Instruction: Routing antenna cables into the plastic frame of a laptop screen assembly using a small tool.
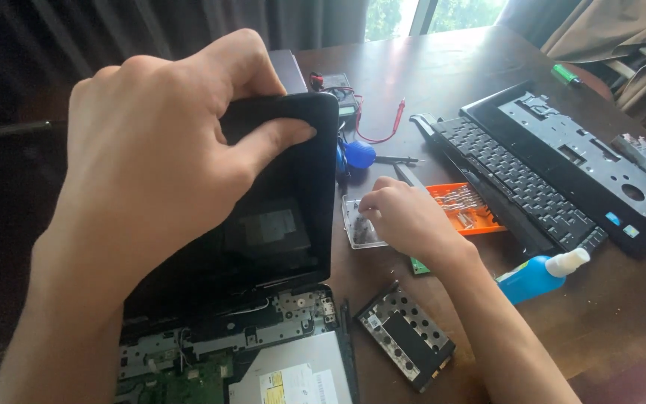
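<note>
While the left hand [151, 164] clamps the top corner of a laptop screen [278, 217], the right hand [405, 217] dips into a small clear tray [357, 224].

Thumb on the dark glass and fingers curled behind it, the left hand fills the upper left of the frame, holding the lid upright over the opened laptop base [263, 352] at the bottom edge. Right fingertips are pressed together, pinching inside the tray at centre; what they pinch is too small to tell. Just right lies an orange bit case [461, 208], then a detached keyboard [517, 179]; a blue bottle [540, 275] and a perforated drive bracket [405, 337] sit lower right.
</note>
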